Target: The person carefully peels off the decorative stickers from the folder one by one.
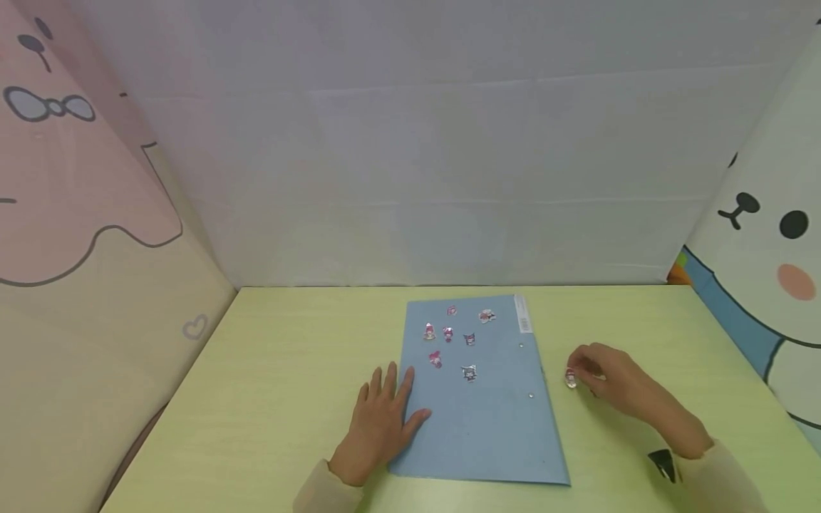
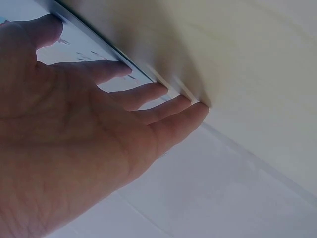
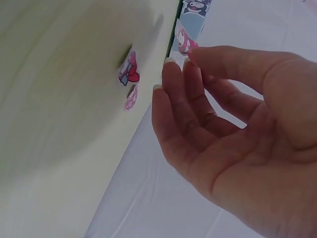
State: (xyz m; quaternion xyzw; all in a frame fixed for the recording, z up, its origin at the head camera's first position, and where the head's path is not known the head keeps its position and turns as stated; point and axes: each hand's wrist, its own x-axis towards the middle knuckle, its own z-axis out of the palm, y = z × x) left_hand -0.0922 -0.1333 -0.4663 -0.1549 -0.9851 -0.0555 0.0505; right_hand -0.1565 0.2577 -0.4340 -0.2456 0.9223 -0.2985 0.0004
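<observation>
A flat blue folder (image 1: 487, 434) lies on the table with several small cartoon stickers (image 1: 447, 334) on its upper half. My left hand (image 1: 378, 424) rests at its left edge, fingers straight and spread, thumb over the blue surface. To the right of the folder, my right hand (image 1: 609, 374) pinches a small pink-and-white cartoon sticker (image 1: 571, 378) between thumb and fingertips. That same sticker (image 3: 184, 40) shows at the fingertips in the right wrist view. Two more stickers, a larger one (image 3: 129, 69) and a smaller pink one (image 3: 131, 97), appear against the tabletop near the right hand.
The pale yellow table (image 1: 308, 342) ends at a white cloth backdrop (image 1: 410, 178). Printed cartoon panels stand at left (image 1: 96, 342) and right (image 1: 770, 235). A white barcode label (image 1: 523, 314) sits at the folder's top right corner. A small black piece (image 1: 663, 464) shows beside the right sleeve.
</observation>
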